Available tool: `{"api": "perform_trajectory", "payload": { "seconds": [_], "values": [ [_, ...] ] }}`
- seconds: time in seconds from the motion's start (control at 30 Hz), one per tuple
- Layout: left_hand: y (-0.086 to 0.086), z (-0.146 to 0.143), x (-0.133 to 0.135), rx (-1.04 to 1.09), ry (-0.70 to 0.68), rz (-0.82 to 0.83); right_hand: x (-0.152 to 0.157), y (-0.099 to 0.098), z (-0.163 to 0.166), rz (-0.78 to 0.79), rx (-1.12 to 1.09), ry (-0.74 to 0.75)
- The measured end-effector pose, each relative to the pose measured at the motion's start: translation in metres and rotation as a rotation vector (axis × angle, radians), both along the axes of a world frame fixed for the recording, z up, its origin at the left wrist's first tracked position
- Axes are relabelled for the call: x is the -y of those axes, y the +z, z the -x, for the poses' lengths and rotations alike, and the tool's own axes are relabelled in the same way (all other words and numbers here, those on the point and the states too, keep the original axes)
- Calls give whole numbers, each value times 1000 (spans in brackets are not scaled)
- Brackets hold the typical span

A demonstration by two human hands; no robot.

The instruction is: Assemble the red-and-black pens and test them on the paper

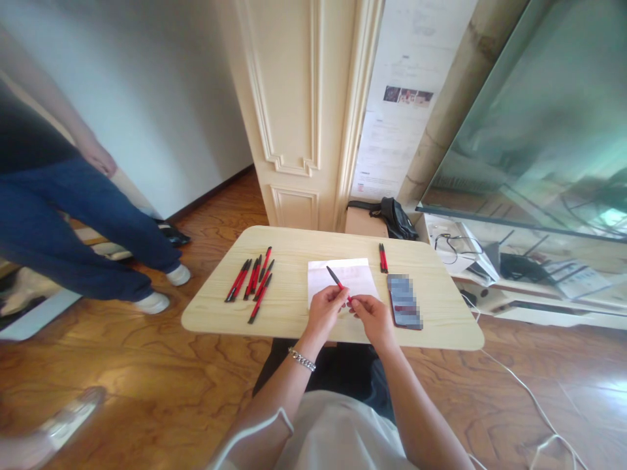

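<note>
A red-and-black pen (335,277) slants over a white notepad (317,274), its black end up and to the left. The fingers of my left hand (325,309) are closed around its barrel. At the pen's lower red end, the fingertips of my right hand (374,317) pinch it; the very tip is hidden by the fingers. Left of the pad lie several similar red-and-black pens (260,298) in a loose group. Beyond the pad to the right, a small pair of pens (383,258) lies side by side, above a phone (404,301) with a blurred-out screen.
The small light wood table (441,320) has rounded corners. A person in blue trousers (93,222) stands to the left. Behind the table are a cream panel (294,98) and a black bag (398,219). A white cable (529,398) runs across the floor at right.
</note>
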State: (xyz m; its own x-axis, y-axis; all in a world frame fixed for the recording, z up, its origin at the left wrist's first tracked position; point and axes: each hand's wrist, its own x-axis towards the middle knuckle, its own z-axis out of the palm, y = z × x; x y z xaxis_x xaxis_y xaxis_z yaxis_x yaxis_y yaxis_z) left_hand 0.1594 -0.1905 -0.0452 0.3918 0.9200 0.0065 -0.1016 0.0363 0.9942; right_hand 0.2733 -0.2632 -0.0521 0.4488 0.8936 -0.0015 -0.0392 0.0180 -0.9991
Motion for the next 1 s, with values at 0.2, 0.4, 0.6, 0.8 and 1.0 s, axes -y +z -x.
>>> {"api": "perform_trajectory", "payload": {
  "seconds": [0.2,0.4,0.6,0.8,1.0],
  "values": [
    [-5,-8,1,8,-33,-24,8,17,-19,122,400,78],
    [-4,-21,-2,-22,-25,-49,9,27,-27,112,621,10],
    [0,-30,-3,-58,-38,-104,0,25,-44,80,577,6],
    [0,-8,-5,-219,50,-260,-50,19,-137,130,354,-244],
    [-10,24,-21,-439,198,-508,-88,24,-191,445,662,-279]
  ]
}}
